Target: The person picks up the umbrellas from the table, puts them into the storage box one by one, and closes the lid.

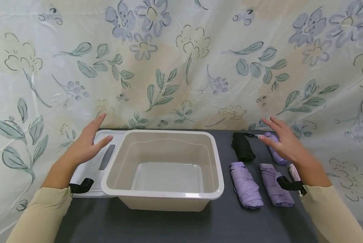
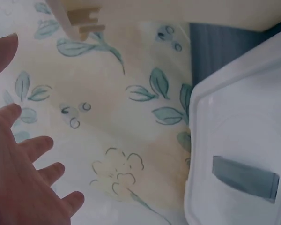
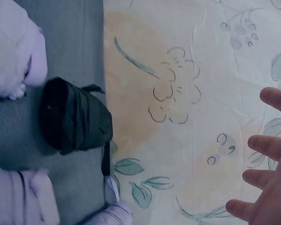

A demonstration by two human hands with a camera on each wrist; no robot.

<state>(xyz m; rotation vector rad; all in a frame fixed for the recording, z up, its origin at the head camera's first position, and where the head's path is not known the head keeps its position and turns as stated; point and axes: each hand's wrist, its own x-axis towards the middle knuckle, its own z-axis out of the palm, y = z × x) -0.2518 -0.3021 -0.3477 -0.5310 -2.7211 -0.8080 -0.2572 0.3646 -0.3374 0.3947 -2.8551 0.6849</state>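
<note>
My left hand (image 1: 88,143) is raised with fingers extended, over the white lid (image 1: 87,175) at the left. It holds nothing. Beside it, a deep beige plastic bin (image 1: 166,203) stands upright in the middle, its inside bare, overlapping part of the lid. On the right, my right hand (image 1: 284,143) also hovers with fingers spread and holds nothing. Near it lie a rolled black fabric bundle (image 1: 243,147) with a strap and several rolled purple bundles (image 1: 246,185). One purple bundle (image 1: 273,150) is partly hidden behind the right hand.
A dark grey tabletop (image 1: 157,226) carries everything. Behind it hangs a flowered curtain (image 1: 181,67), reaching down to the table's back edge. A pale pink bundle (image 1: 293,172) shows partly beside the right wrist. Grey insets mark the lid.
</note>
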